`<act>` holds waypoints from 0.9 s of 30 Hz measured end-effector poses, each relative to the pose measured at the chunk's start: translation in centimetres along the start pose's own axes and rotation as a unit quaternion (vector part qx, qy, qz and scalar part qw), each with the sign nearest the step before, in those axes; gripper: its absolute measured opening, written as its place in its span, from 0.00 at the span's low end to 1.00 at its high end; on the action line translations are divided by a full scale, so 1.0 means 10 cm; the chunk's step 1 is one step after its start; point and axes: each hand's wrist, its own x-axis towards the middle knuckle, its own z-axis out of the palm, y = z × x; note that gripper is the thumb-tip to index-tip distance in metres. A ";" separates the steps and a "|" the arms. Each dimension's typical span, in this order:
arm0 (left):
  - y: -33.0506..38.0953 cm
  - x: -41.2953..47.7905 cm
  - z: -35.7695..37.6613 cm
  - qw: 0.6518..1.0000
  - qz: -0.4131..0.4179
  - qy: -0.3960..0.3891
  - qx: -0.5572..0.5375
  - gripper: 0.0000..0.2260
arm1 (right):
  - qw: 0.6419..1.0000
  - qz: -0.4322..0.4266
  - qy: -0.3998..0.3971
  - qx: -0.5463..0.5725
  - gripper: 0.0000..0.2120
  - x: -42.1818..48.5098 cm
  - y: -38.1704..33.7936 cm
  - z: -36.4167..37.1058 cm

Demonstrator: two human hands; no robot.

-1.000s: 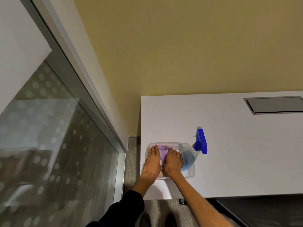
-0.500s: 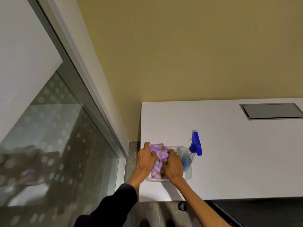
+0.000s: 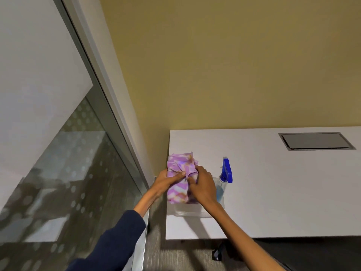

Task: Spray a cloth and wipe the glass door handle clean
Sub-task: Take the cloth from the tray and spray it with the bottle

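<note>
A purple and white patterned cloth is bunched up in both my hands, lifted above a clear plastic tub on the white table. My left hand grips its left side, thumb pressed across the fabric. My right hand pinches the cloth from the right. A spray bottle with a blue trigger head leans in the tub's right corner, just right of my right hand. The glass door handle is not in view.
A frosted-dot glass panel in a grey metal frame runs along the left. A yellow wall stands behind the table. A grey cable hatch is set in the table at the far right. Carpet and a dark chair part lie below the table edge.
Both hands went from pressing down inside the tub to grasping the cloth and lifting it up out of the tub. The spray bottle stayed in place.
</note>
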 end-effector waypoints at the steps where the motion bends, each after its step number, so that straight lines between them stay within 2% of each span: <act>1: 0.04 -0.03 -0.04 1.000 0.001 -0.019 -0.006 0.18 | 1.000 -0.008 0.003 0.010 0.18 0.01 -0.05 -0.05; 3: 0.14 -0.07 -0.10 0.999 0.008 -0.048 -0.020 0.20 | 1.000 -0.013 0.004 0.024 0.20 0.05 -0.17 -0.14; 7: 0.32 -0.13 -0.15 0.999 0.022 -0.038 -0.016 0.19 | 1.000 -0.011 0.022 0.017 0.23 0.08 -0.33 -0.32; 11: 0.38 -0.19 -0.17 0.998 0.011 -0.061 -0.007 0.22 | 0.996 -0.018 0.082 0.036 0.17 0.20 -0.43 -0.53; 14: 0.34 -0.20 -0.10 0.997 -0.001 -0.077 -0.012 0.23 | 0.996 -0.018 0.079 0.039 0.13 0.32 -0.44 -0.60; 22: 0.32 -0.17 0.08 0.991 -0.039 -0.044 -0.121 0.22 | 0.982 -0.071 0.140 0.101 0.12 0.25 -0.34 -0.55; 25: 0.28 -0.14 0.03 0.987 -0.036 -0.024 -0.156 0.23 | 0.963 -0.096 0.202 0.150 0.04 0.12 -0.24 -0.67; 27: 0.26 -0.12 -0.02 0.983 -0.028 -0.007 -0.181 0.23 | 0.944 -0.107 0.246 0.191 0.03 0.01 -0.08 -0.80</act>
